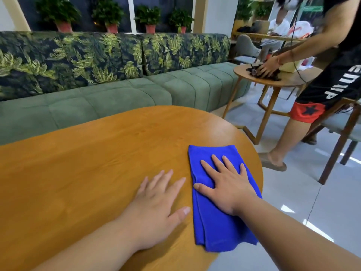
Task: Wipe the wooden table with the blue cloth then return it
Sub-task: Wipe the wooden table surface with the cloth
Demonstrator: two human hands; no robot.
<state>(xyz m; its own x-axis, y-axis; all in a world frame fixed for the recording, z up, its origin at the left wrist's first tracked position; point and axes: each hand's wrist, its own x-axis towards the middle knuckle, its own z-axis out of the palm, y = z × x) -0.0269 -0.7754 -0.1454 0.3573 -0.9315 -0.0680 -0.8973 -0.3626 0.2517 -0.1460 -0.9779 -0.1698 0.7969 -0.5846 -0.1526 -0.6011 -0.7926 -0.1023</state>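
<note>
Wooden desk (97,157), near right edge: folded blue cloth (211,222) (soft, light) pinned under right hand (226,184), fingers spread; left hand (154,208) flat, fingers apart.

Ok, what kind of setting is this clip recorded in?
Likely a café or lounge-style seating area. A long green bench sofa with leaf-print cushions runs along the wall, potted plants line the ledge behind it, and a second small round table stands beyond the wooden table being wiped.

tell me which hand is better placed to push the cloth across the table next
Right. The right hand lies flat on the blue cloth, while the left hand rests on bare table beside it.
</note>
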